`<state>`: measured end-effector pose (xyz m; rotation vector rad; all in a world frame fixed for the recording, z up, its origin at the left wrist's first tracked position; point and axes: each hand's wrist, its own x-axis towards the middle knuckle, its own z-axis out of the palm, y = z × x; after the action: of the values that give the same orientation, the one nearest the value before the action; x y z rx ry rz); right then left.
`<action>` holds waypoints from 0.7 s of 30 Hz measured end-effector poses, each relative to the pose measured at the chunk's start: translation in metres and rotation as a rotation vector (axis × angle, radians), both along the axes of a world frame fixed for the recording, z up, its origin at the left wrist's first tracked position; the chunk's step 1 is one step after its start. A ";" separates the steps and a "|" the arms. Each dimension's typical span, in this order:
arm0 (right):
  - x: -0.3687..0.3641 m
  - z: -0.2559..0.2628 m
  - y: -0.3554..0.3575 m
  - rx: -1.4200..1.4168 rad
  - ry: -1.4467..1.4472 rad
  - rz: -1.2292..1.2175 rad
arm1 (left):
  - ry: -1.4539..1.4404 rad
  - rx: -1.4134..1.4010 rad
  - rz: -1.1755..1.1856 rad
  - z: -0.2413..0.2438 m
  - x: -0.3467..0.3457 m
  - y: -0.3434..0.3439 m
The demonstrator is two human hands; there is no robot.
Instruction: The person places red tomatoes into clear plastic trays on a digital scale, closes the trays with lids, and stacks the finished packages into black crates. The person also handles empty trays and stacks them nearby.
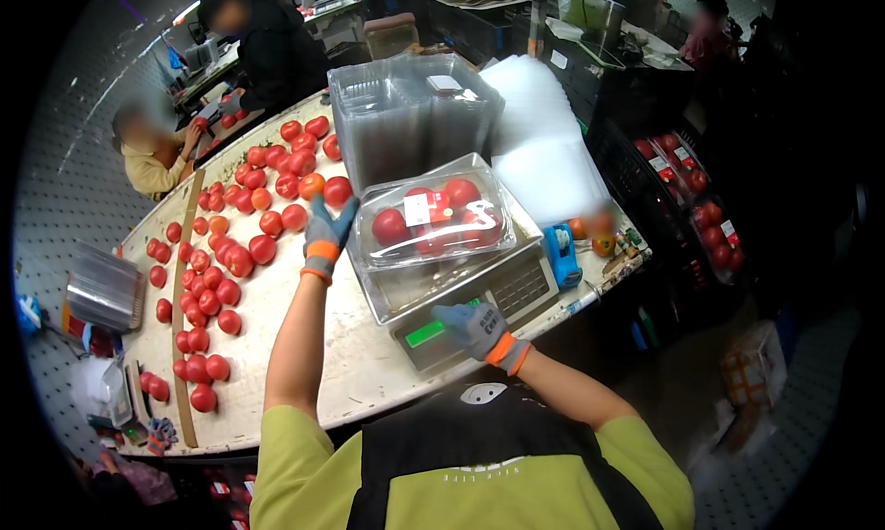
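A clear plastic clamshell box with several red tomatoes inside and a red-and-white label rests on the metal pan of a digital scale. Just left of the pan is my left hand, in a grey-and-blue glove with an orange cuff. Its fingers are spread, close to a red tomato and with nothing visible in them. My right hand, gloved alike, is over the scale's front panel, partly covering the lit green display. Its fingers point left; their undersides are hidden.
Loose tomatoes spread over the table at left, around a wooden strip. Stacked clear containers and white sheets stand behind the scale. A blue tape dispenser sits right; crates hold packed tomatoes. Co-workers are at far left.
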<state>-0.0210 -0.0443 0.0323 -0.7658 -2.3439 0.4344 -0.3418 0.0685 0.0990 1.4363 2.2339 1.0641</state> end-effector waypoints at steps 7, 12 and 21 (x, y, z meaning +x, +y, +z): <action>0.008 0.009 0.001 0.139 0.120 0.078 | -0.773 -0.227 -0.240 -0.019 0.022 -0.037; 0.022 0.034 -0.007 0.094 0.278 0.091 | -1.556 0.045 -0.467 -0.009 0.057 -0.042; 0.055 0.053 -0.012 0.101 0.496 -0.063 | -2.053 -0.051 -0.480 0.003 0.096 -0.067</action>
<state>0.0335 -0.0564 0.0852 -0.6009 -1.8593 0.4189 -0.2462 0.0016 0.1018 0.1793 0.3698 1.1952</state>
